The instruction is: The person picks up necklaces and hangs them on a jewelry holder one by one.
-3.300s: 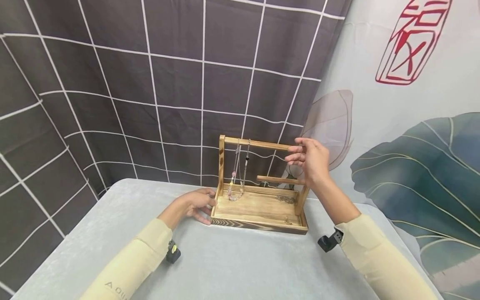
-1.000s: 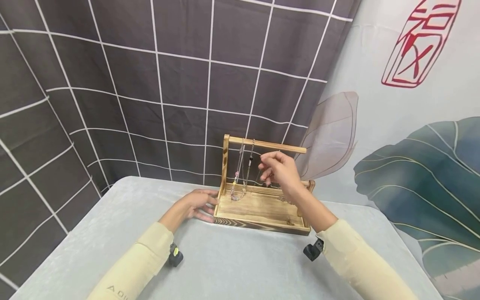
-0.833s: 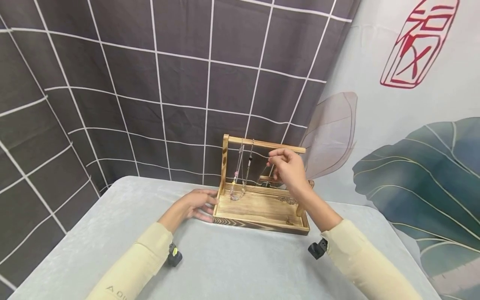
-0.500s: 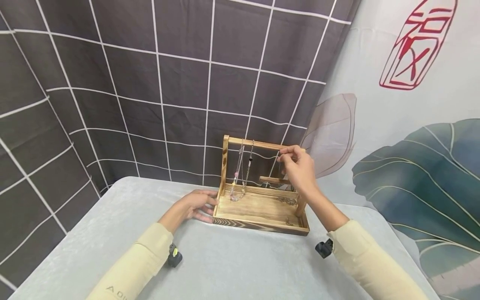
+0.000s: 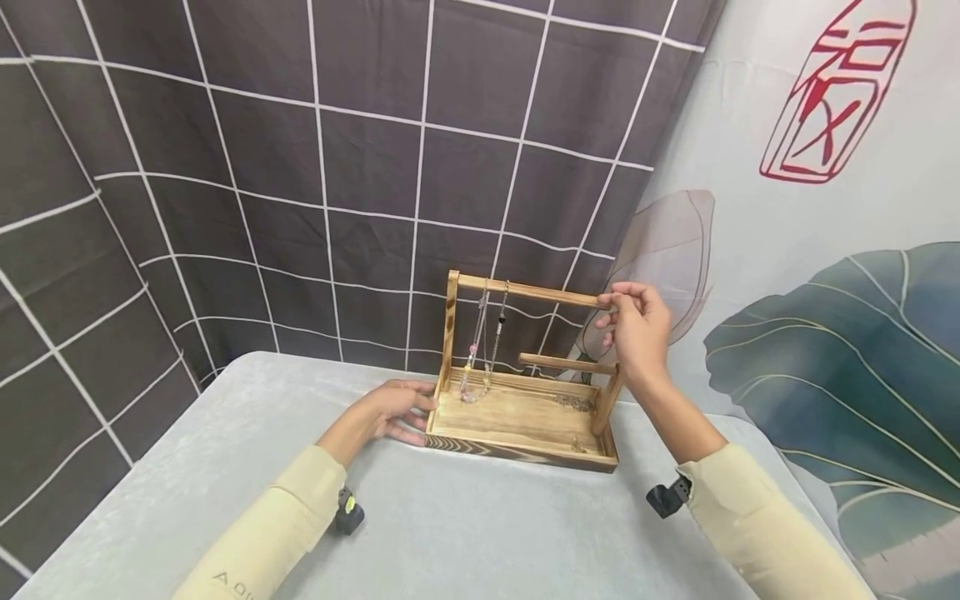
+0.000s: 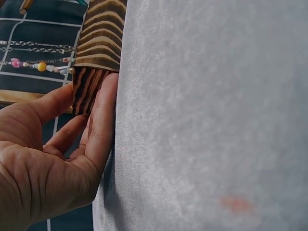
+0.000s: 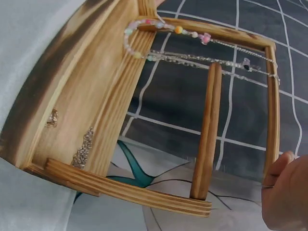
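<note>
A wooden jewelry stand [image 5: 517,421] with a shallow tray and two bars rests on the table. My left hand [image 5: 393,410] holds the tray's left end, thumb at the rim and fingers along the side [image 6: 91,139]. A beaded necklace [image 7: 178,30] and metal chains [image 7: 207,61] hang from the left part of the upper bar [image 5: 536,292]. My right hand [image 5: 633,329] is at this bar's free right end, fingertips pinched together. A thin thread-like chain shows at the fingertips in the right wrist view; most of it is hidden or too fine to follow.
A small heap of chain [image 7: 84,149] lies in the tray's right part, with a small gold-coloured piece [image 7: 52,118] near its front wall. The shorter lower bar [image 5: 562,362] stands at the right. A dark grid curtain [image 5: 360,275] hangs behind the pale table [image 5: 480,533].
My right hand went from the bar's end to the middle of the stand, a thin chain hanging from the fingers, then moved back right to the bar's end. The left hand stayed.
</note>
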Demonstrator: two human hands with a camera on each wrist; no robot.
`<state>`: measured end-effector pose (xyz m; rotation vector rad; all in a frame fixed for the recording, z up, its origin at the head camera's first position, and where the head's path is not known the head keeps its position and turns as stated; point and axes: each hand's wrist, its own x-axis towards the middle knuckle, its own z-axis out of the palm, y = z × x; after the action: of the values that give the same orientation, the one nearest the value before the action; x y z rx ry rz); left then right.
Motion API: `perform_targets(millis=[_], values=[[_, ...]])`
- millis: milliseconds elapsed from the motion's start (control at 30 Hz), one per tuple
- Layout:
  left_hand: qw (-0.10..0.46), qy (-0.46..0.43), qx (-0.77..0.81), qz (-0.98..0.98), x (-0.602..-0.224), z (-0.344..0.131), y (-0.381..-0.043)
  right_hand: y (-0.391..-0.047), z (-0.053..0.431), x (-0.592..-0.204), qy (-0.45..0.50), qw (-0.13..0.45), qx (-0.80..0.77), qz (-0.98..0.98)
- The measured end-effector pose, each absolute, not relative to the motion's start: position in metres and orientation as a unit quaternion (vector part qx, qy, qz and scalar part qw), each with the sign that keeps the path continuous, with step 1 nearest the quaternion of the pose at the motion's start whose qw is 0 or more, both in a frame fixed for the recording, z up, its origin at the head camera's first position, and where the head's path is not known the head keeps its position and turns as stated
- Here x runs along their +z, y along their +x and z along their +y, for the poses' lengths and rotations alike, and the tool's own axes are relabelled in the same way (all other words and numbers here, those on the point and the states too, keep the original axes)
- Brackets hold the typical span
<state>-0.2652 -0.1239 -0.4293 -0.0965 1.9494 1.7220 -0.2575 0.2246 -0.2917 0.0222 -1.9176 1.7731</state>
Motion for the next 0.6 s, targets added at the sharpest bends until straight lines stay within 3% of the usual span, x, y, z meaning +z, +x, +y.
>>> perform_targets(millis=[233, 600], values=[[0.267, -0.037, 0.639, 0.720, -0.427, -0.124, -0.265, -0.261, 0.225, -0.285, -0.001, 0.274, 0.672, -0.687], [0.270, -0.039, 0.638, 0.720, -0.425, -0.123, -0.262, -0.267, 0.223, -0.275, 0.011, 0.242, 0.728, -0.641]])
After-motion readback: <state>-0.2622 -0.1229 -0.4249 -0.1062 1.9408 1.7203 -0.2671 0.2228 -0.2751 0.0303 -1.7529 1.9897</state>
